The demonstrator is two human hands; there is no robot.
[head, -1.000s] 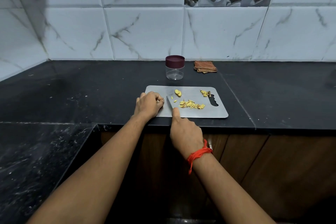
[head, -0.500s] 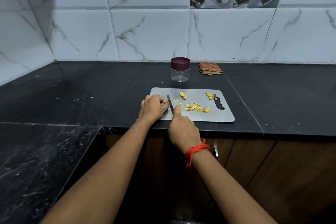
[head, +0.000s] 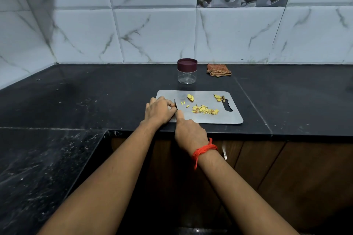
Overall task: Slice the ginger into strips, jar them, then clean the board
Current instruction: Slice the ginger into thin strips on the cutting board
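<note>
Status: I read the right hand [head: 189,132] as closed around the handle of the dark narrow-bladed knife [head: 175,104] at centre frame, with the index finger laid along the spine. The left hand [head: 159,111] sits just left of the blade with its fingers curled and its knuckles at the steel. I cannot tell whether a piece of ginger is pinned beneath them.

Risks, as I judge them:
1. Cut fingertips. Cause: the blade works right against the curled left fingers, and any piece there is small.
2. Board slip. Cause: the flat rectangular brushed-steel cutting board [head: 219,118] is smooth, lies on the polished black stone counter [head: 95,91], and has its near edge close to the counter edge.
3. Scatter. Cause: the pale yellow ginger strips [head: 205,109] are thin and light and lie loose at board centre, so a sweep of the knife could send them off.

Materials: a knobbly uncut yellow ginger chunk [head: 190,97] lies at the board's far side. Brownish peel scraps [head: 218,98] sit beside the handle slot. The clear round plastic jar with maroon lid [head: 187,71], lid on, stands behind the board, with a folded orange checked cloth [head: 218,70] to its right
</note>
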